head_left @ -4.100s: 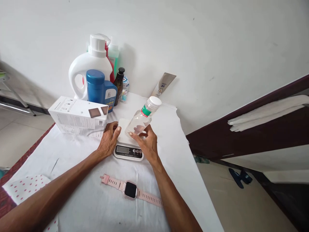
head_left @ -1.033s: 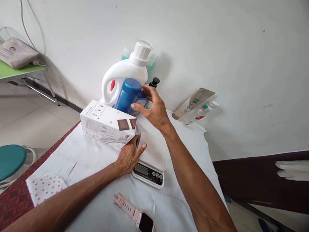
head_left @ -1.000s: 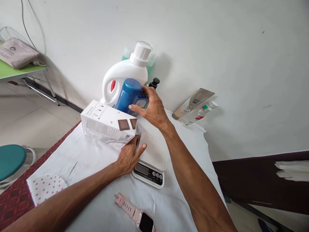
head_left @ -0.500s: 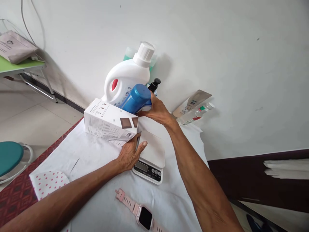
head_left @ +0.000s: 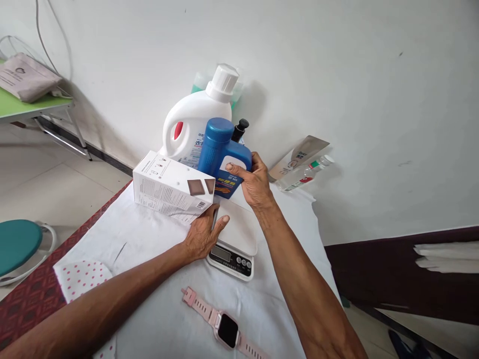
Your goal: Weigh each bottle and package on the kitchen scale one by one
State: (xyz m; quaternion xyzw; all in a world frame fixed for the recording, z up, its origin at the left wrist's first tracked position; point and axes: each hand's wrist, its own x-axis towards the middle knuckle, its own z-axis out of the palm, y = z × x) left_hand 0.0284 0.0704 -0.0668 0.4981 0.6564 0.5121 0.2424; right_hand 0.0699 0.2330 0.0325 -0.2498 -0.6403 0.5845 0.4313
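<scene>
My right hand (head_left: 258, 182) grips the right side of a blue bottle (head_left: 239, 157) with a tall blue cap; the thumb lies across its pale label. The bottle stands upright behind a white printed box (head_left: 172, 187), which hides its lower left part. My left hand (head_left: 204, 232) rests between the box's right end and a white digital scale (head_left: 237, 227), thumb stretched out over the scale's plate. Some of its fingertips are hidden near the box corner. A large white detergent jug (head_left: 190, 112) is just behind the blue bottle.
A black-topped pump bottle (head_left: 241, 128) is behind the blue bottle. At right, a beige tube (head_left: 297, 157) and a clear bottle (head_left: 307, 174) lean near the wall. A pink-strapped watch (head_left: 226, 329) lies in front on the white cloth (head_left: 157, 289). A teal stool (head_left: 18, 247) stands left.
The blue bottle has gone from tilted to upright and turned so its label shows. My right hand has shifted from behind it to its right side. The left hand stays by the box.
</scene>
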